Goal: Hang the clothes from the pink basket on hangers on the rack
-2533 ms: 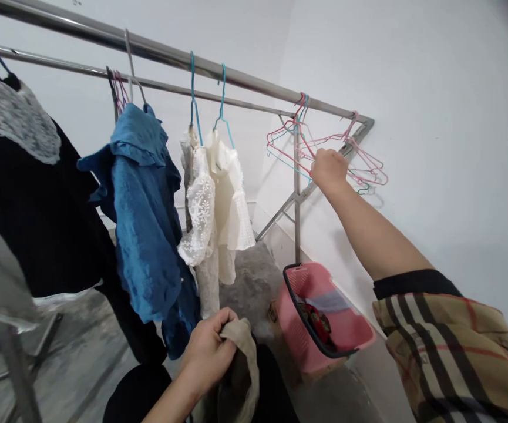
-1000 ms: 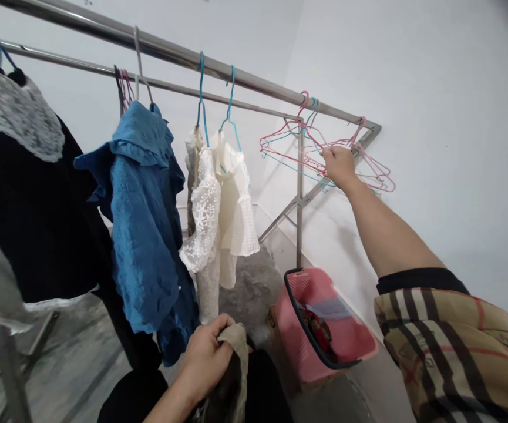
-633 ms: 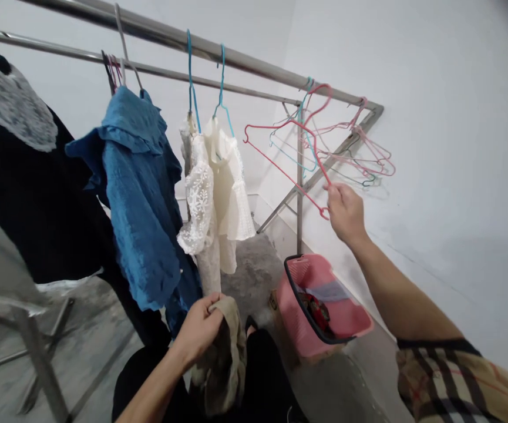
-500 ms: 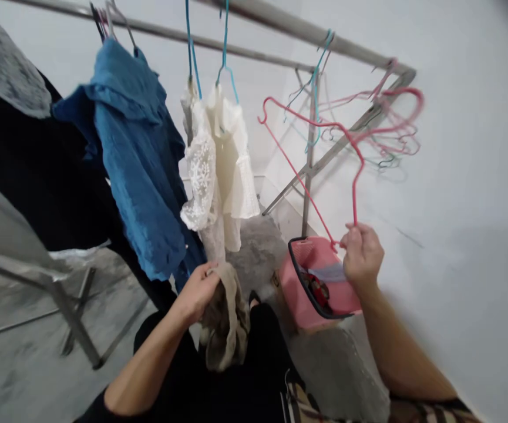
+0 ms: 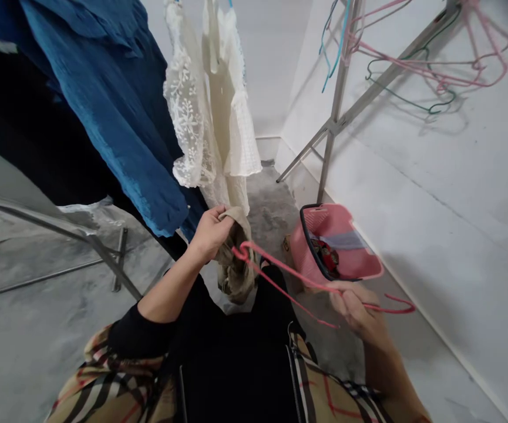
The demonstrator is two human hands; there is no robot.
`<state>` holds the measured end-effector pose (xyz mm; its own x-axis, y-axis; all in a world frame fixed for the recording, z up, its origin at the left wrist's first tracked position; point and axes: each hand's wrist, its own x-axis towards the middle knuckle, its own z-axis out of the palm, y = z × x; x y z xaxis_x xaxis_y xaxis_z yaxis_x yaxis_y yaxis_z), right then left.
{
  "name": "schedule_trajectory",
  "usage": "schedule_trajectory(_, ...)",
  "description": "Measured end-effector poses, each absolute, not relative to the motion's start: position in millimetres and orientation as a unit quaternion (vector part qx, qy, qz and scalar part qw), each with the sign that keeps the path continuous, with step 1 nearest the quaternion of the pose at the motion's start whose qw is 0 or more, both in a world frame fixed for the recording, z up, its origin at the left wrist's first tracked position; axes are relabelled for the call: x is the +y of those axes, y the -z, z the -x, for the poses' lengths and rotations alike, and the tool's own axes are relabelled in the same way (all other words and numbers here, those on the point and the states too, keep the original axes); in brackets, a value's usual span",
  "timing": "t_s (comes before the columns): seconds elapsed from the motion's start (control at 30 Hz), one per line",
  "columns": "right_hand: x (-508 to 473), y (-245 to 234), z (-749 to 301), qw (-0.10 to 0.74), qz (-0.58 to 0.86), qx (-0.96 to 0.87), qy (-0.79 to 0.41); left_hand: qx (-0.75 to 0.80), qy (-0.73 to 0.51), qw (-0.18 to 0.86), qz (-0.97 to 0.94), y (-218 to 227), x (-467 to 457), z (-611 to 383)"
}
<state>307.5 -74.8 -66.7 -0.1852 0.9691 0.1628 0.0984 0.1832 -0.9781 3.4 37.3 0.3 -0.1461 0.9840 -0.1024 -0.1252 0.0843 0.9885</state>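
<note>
My left hand (image 5: pixel 212 234) pinches the upper edge of a bunched beige-brown garment (image 5: pixel 237 279), which hangs below it in front of my legs. In my right hand (image 5: pixel 356 306) is a pink-red clothes hanger (image 5: pixel 291 271), gripped near its hook, with the hook pointing right. One end of the hanger lies at the garment's opening, close to my left fingers; whether it is inside the cloth or only in front of it I cannot tell.
A pink basket (image 5: pixel 344 217) with a dark rim stands on the floor at right, some items inside. White garments (image 5: pixel 240 129) and a blue garment (image 5: pixel 104 117) hang ahead and left. Spare hangers (image 5: pixel 438 76) hang on the metal rack (image 5: pixel 333 126) by the wall.
My right hand has lowered the hanger and swung it from upright to nearly level, bringing one end to the garment. My view has tipped downward. The left hand keeps its hold.
</note>
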Motion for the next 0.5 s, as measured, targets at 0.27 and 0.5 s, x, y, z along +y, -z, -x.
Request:
schedule_trajectory(0.27, -64.8, 39.5, -275.4, 0.394, 0.52, -0.675, -0.345, 0.59, -0.444, 0.325, -0.591, 5.1, 36.9, 3.7)
schedule_trajectory(0.5, -42.2, 45.5, -237.2, 0.388, 0.473, -0.711, -0.345, 0.561, -0.381, 0.404, -0.614, 0.5, 16.6, -17.6)
